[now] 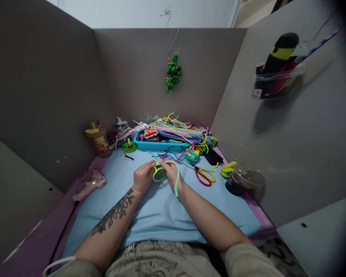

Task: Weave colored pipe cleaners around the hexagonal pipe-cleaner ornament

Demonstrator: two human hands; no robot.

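Observation:
Between both hands is a light green pipe cleaner point(177, 179), bent into a loop, with its tail hanging over my right wrist. My left hand point(142, 176) pinches it at the left, where a bit of yellow shows by the fingertips. My right hand point(170, 172) is closed on the same pipe cleaner, thumb forward. Just beyond the hands lie loose pipe cleaners and a teal fuzzy piece point(192, 156). Scissors point(204, 177) with red and yellow handles rest to the right of my right hand.
A blue tray point(161, 146) heaped with pipe cleaners point(175, 129) stands at the back. The pink glue gun point(90, 186) lies at left, near a tan cup point(99, 140). Clear cups point(250, 179) sit at right. Green figures point(173, 73) hang on the back panel; grey walls enclose three sides.

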